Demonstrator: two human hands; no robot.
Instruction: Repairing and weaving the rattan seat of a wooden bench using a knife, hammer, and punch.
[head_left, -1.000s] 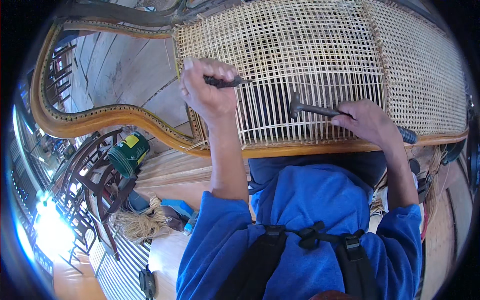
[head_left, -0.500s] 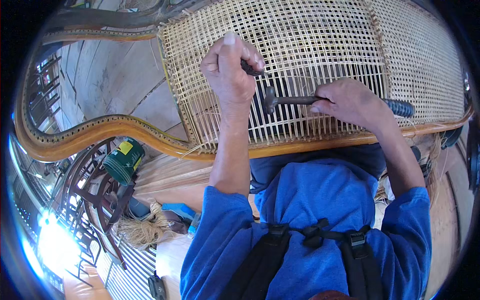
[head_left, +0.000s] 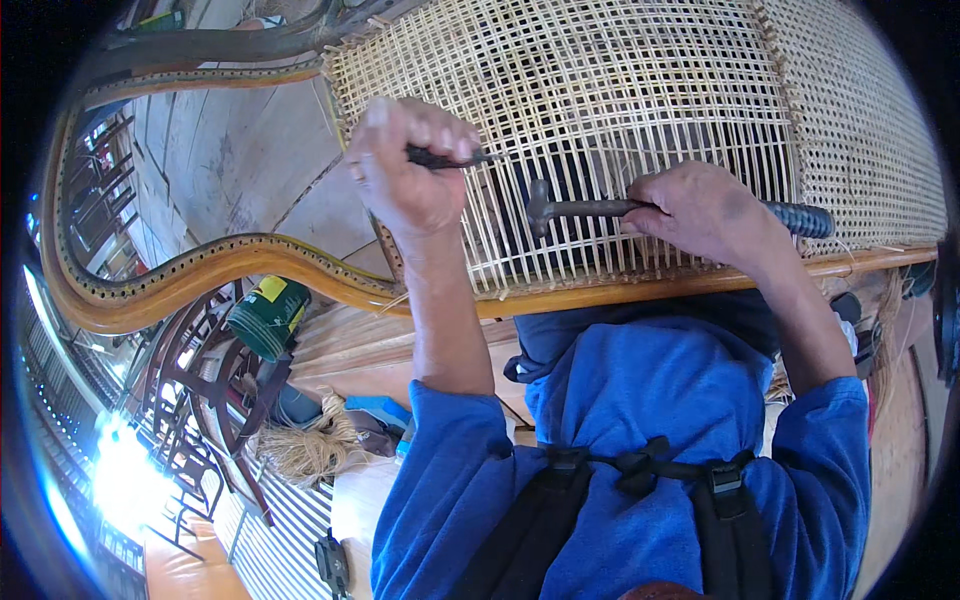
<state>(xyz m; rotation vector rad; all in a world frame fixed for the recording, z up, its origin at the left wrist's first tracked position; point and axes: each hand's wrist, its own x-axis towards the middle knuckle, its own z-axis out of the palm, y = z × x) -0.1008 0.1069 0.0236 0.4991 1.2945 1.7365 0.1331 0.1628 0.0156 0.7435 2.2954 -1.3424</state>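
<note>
While right grip [head_left: 700,212] holds hammer [head_left: 590,208], yellow-labelled bucket [head_left: 266,322]

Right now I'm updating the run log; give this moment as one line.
left hand: dark tool | right hand: hammer | cane panel: partly woven

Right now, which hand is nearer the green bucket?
Left. In the picture, the left hand is up and right of the green bucket, gripping a dark pointed tool; the right hand is farther right, over the cane panel, holding a hammer.
</note>
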